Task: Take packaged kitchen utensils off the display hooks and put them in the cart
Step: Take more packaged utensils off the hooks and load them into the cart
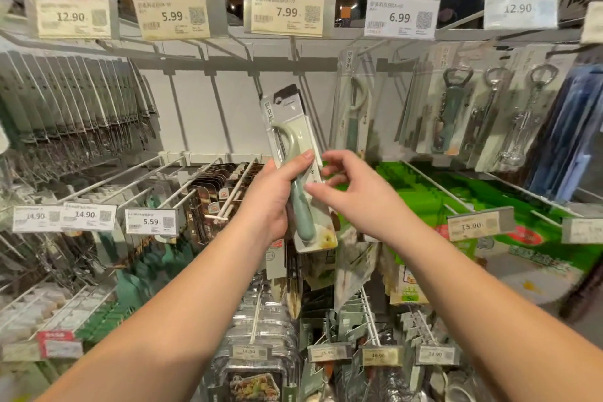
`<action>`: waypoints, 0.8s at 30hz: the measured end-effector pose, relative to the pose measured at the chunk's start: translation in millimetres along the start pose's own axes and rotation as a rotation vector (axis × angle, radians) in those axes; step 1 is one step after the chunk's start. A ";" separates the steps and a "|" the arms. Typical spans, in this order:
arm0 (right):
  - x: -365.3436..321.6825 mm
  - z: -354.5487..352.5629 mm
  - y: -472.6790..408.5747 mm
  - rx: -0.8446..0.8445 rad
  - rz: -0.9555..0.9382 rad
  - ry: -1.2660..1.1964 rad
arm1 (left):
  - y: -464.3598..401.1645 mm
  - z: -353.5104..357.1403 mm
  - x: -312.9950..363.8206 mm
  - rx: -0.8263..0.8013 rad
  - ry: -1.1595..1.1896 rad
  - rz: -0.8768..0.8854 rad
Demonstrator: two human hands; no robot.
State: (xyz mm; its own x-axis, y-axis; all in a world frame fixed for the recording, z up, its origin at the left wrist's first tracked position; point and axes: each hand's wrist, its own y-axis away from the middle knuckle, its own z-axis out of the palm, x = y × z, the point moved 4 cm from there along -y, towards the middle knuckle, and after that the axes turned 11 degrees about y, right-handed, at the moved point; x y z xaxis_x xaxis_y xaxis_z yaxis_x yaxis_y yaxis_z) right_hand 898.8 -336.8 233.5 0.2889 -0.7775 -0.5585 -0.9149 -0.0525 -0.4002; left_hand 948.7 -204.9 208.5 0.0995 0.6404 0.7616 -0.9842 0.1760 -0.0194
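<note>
White pegboard shelving (pixel 195 114) fills your view, rows of display hooks (pixel 215 108) running across it, and everything below is placed against that wall. Out in front of its middle, clear of any hook as far as you can see, stands the pale green peeler in its clear blister card (pixel 298 170), long axis near upright and leaning a little left at the top. Your left hand (pixel 274 202) grips its lower half, thumb across the front. Your right hand (pixel 355 189) sits just right of the card, fingers loosely spread, tips at its edge, holding nothing. No cart shows here, so you likely carry it down and back with the left.
</note>
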 end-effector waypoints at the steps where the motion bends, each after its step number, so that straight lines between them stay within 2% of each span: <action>1: 1.1 2.6 0.4 -0.007 0.006 0.037 | 0.1 2.0 -3.2 -0.004 -0.012 -0.007; 7: 6.6 -0.7 1.3 0.019 0.041 0.118 | 0.5 6.9 -18.4 -0.014 0.020 -0.062; 11: 2.4 2.3 4.7 -0.027 0.017 0.104 | 3.6 14.8 -18.9 -0.044 -0.026 -0.045; 17: 5.8 -3.9 0.4 -0.068 0.035 -0.027 | 8.7 15.7 -11.5 -0.125 0.013 -0.132; 21: 7.9 -1.5 -1.4 -0.082 0.062 -0.094 | 10.7 18.0 -9.4 -0.086 -0.020 -0.111; 24: 2.0 1.7 -3.3 -0.082 0.061 -0.042 | 11.5 19.1 -9.0 -0.027 -0.038 -0.103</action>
State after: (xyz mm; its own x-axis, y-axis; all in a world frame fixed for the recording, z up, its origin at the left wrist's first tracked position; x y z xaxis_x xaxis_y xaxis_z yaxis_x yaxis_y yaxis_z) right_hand 902.9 -337.1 232.5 0.2420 -0.7543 -0.6103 -0.9507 -0.0586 -0.3045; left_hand 933.7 -223.0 213.7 0.1939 0.5895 0.7842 -0.9647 0.2599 0.0431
